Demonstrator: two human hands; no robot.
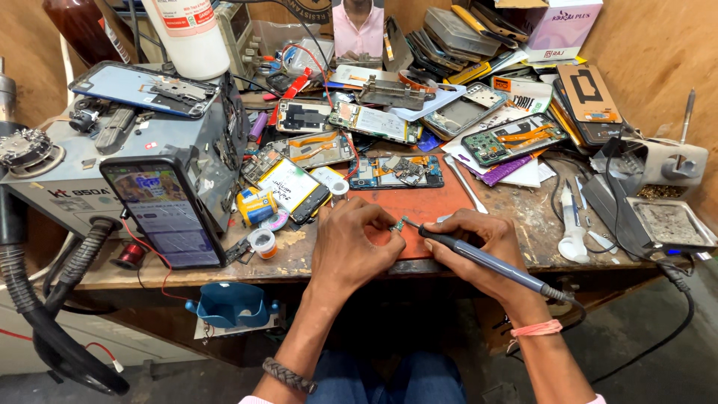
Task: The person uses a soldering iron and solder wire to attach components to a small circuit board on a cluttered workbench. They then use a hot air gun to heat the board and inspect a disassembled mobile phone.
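From the head view, my left hand [357, 241] pinches a small circuit part [398, 224] just over the orange mat [419, 206], steadying it. My right hand [471, 238] is closed around the soldering iron [482, 261] like a pen, tip at that part, for control.

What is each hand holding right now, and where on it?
The right hand grips a soldering iron around its handle, near the tip end. The left hand pinches a small circuit part by its edge with the fingertips.
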